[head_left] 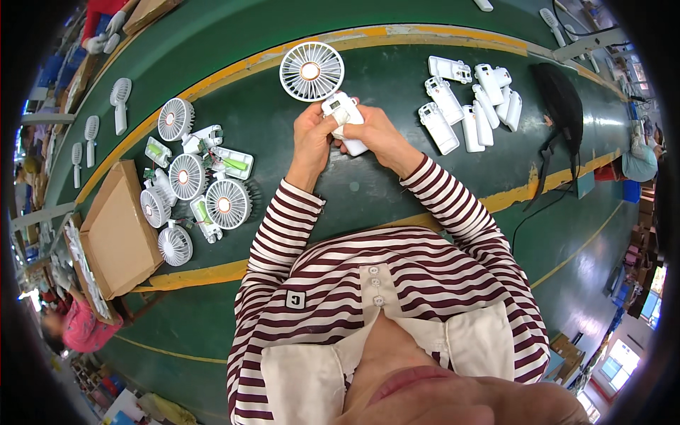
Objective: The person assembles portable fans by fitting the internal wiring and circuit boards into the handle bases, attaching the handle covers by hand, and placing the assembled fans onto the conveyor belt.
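Both my hands grip a white handheld fan [312, 71] by its handle, over the green worktable. Its round slatted head, with an orange-ringed hub, points away from me. My left hand [311, 139] closes round the handle's left side. From the right, my right hand [383, 139] holds the same handle, its thumb pressed on the white casing [343, 110]. A small dark window shows near the top of the casing. My palms hide part of the handle.
At left lie several opened fans [187, 176] with exposed green parts, beside a cardboard box [122, 237]. White handle covers [439, 127] are grouped at right, near a black bag-like item [559, 99]. Finished-looking fans [120, 105] lie on the green belt [212, 44] beyond the yellow edge.
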A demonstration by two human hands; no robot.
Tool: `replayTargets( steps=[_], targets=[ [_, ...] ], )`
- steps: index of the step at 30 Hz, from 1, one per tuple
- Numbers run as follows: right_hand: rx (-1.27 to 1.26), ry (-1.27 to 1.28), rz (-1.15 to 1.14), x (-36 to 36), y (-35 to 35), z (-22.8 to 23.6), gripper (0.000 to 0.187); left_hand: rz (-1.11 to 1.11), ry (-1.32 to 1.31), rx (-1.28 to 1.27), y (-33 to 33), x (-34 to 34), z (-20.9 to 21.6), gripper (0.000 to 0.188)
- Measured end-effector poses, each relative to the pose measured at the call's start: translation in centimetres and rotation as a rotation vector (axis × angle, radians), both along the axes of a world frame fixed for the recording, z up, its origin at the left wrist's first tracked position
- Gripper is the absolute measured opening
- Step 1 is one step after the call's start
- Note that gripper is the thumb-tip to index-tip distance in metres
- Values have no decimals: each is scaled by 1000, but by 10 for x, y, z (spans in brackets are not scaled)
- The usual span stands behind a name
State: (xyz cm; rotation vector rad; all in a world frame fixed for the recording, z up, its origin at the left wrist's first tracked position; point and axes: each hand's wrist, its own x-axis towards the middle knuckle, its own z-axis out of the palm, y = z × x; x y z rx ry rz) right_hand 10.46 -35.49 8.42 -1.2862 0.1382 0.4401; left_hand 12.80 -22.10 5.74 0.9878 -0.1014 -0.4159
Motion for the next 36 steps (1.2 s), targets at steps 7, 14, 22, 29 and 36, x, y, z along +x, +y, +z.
replayTargets(
  steps=[7,14,22,29,36],
  targets=[
    [-373,-114,174,7,-19,10,31,139,15,-37,7,-8,10,31],
    [-168,-386,-223,39,-20,36,58,-69,46,124,18,-24,28,33],
    [-175,-290,-256,39,-6,32,31,-101,91,150,9,-43,26,34],
    [-144,-270,-335,35,-7,23,28,-77,96,122,5,-48,26,30],
    [212,-70,-214,22,-16,11,21,-555,207,-240,23,-60,30,60]
  ],
)
